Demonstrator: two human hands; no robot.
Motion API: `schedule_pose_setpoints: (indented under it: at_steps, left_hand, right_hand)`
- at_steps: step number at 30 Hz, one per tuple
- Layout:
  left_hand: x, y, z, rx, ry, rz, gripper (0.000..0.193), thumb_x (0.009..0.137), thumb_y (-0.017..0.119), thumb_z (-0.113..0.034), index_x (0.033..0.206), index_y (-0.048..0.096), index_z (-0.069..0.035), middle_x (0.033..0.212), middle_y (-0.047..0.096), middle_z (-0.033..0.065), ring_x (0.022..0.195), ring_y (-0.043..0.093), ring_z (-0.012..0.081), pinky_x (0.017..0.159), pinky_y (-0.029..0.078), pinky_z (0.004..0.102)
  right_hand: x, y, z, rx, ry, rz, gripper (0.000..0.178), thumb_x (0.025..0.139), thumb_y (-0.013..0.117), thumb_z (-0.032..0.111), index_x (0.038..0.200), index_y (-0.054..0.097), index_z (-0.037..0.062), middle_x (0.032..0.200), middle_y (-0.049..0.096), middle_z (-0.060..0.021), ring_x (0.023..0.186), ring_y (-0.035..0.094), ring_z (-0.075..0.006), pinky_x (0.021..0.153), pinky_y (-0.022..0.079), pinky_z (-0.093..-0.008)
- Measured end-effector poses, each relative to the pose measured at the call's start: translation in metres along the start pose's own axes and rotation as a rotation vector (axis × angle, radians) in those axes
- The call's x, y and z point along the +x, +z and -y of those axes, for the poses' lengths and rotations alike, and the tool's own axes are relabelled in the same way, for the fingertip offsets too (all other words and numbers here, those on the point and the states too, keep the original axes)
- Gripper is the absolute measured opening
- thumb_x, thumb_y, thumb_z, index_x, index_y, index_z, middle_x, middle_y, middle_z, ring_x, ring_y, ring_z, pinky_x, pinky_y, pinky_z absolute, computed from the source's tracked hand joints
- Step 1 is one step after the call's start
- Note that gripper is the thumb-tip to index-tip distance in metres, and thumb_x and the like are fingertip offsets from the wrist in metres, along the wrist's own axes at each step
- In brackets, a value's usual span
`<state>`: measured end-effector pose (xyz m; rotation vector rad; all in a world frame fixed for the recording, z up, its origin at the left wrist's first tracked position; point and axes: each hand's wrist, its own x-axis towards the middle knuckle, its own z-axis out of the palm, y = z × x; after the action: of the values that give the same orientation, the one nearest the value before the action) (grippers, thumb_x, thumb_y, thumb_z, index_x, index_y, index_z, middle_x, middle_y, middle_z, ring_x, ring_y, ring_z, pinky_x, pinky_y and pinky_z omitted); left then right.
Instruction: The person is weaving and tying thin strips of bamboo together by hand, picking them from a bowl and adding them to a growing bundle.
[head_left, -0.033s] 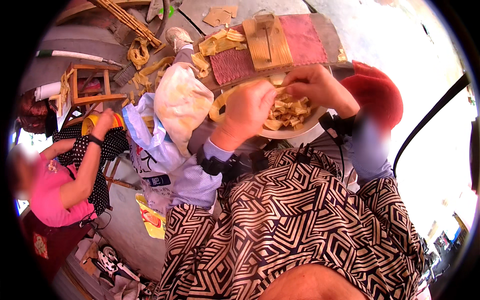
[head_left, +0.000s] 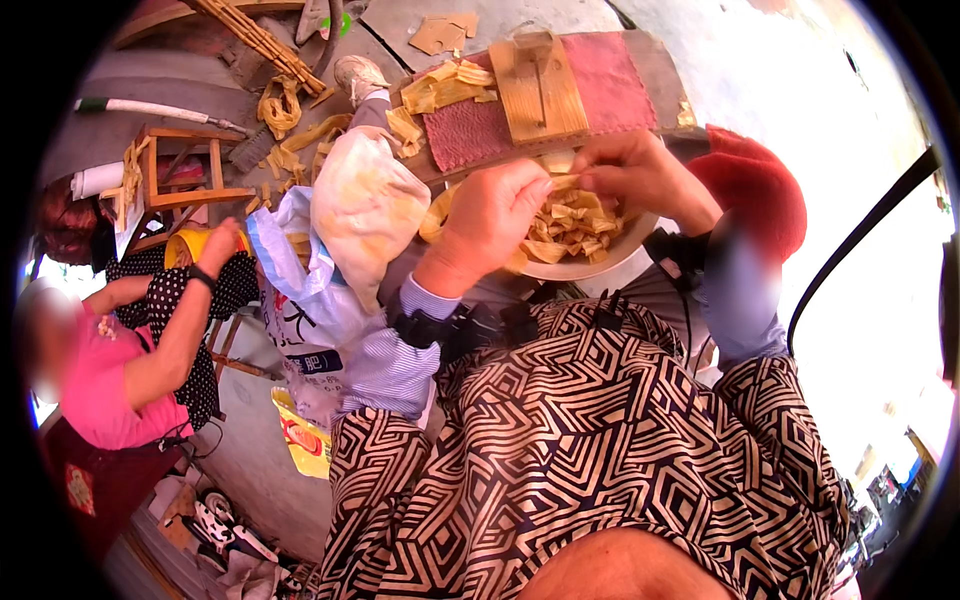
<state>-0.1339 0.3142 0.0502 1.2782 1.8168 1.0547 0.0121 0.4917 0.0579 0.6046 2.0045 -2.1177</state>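
Above a white bowl both my hands are closed on a flat, pale-yellow strip, which shows between them. My left hand pinches it with thumb and fingers, at the bowl's left side. My right hand grips the strip over the bowl's far right side, its fingertips partly hidden. Several short folded pieces of the same strip fill the bowl. A yellow loop shows left of my left hand. What the strip is made of, I cannot tell.
Beyond the bowl stands a bench with a red textured mat, a wooden board with a metal blade and loose yellow strips. A stained white cloth and plastic bag lie at left, near a co-worker in pink and a wooden stool.
My hands are slightly farther apart, with more of the strip showing between them. The co-worker's raised hand has shifted a little to the right.
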Motion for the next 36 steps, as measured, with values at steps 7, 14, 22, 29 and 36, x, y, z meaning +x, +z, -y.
schedule_pose_setpoints:
  at_steps: [7,14,22,29,36]
  left_hand:
    - [0.048,-0.026,0.033,-0.207,-0.042,-0.148,0.013,0.092,0.057,-0.01,0.096,0.062,0.001,0.077,0.058,-0.0021,0.07,0.049,0.004,0.063,0.042,0.0213]
    - [0.076,-0.014,0.049,-0.266,-0.135,-0.216,0.01,0.09,0.059,-0.008,0.092,0.06,0.001,0.077,0.06,-0.0008,0.069,0.051,0.0046,0.061,0.042,0.0218]
    - [0.078,0.001,0.065,0.238,0.007,-0.408,0.012,0.085,0.059,-0.014,0.09,0.06,-0.002,0.073,0.064,0.0133,0.066,0.063,0.0259,0.061,0.047,0.0365]
    - [0.055,-0.01,0.066,-0.033,-0.017,-0.269,0.012,0.089,0.056,-0.011,0.088,0.059,0.0,0.075,0.059,-0.0005,0.062,0.05,0.007,0.056,0.043,0.0241]
    - [0.035,-0.001,-0.01,-0.82,-0.311,0.184,0.023,0.094,0.054,-0.014,0.113,0.059,-0.002,0.076,0.057,-0.0012,0.057,0.046,0.004,0.052,0.039,0.0196]
  right_hand:
    - [0.036,0.002,0.005,-0.149,-0.199,-0.491,0.014,0.087,0.064,0.009,0.098,0.066,0.0004,0.077,0.062,0.0005,0.067,0.053,-0.0062,0.06,0.045,-0.0221]
    - [0.056,0.003,-0.01,-0.35,-0.378,-0.695,0.014,0.087,0.06,0.01,0.096,0.065,0.0008,0.079,0.065,-0.0101,0.073,0.061,-0.0153,0.067,0.049,-0.0288]
    - [0.069,0.002,-0.027,-0.769,-0.358,-0.779,0.013,0.085,0.056,0.011,0.092,0.065,0.0044,0.074,0.064,-0.0176,0.07,0.065,-0.031,0.064,0.05,-0.0375]
    - [0.03,0.001,-0.017,-0.626,-0.591,-0.621,0.016,0.086,0.062,0.012,0.099,0.065,0.0042,0.09,0.065,-0.0153,0.084,0.064,-0.0288,0.072,0.05,-0.035]
    - [0.036,0.022,-0.005,-0.769,-0.428,-0.708,0.023,0.09,0.061,0.028,0.08,0.061,0.0069,0.071,0.063,-0.0144,0.067,0.063,-0.0345,0.057,0.049,-0.0423]
